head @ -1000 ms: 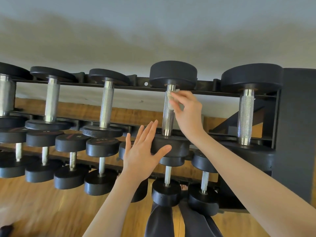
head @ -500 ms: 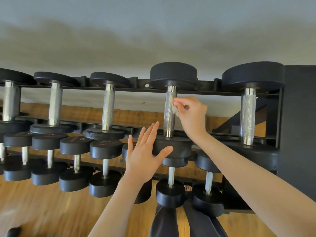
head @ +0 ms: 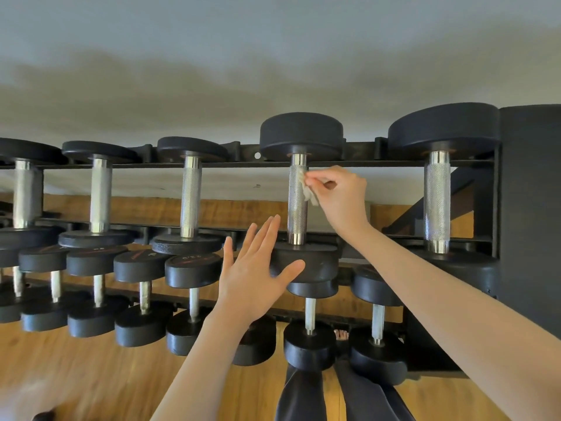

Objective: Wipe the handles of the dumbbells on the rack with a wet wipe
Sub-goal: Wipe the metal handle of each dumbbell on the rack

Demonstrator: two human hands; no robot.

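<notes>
A black dumbbell rack (head: 358,163) holds rows of black-ended dumbbells with knurled steel handles. My right hand (head: 343,192) pinches a small white wet wipe (head: 306,189) against the upper right side of one handle (head: 297,208) on the top row. My left hand (head: 258,268) is spread flat, fingers straight, with its palm and thumb pressing the near black end (head: 315,264) of that same dumbbell.
More dumbbells stand on the top row at left (head: 190,196) and right (head: 437,199). Smaller ones (head: 145,293) fill the lower row. The rack's dark side panel (head: 531,208) rises at right. A wood floor (head: 91,375) and my dark-clad legs (head: 303,396) lie below.
My right hand slid the wipe down the handle, then back up to its upper part. My left hand stayed pressed on the dumbbell's near end.
</notes>
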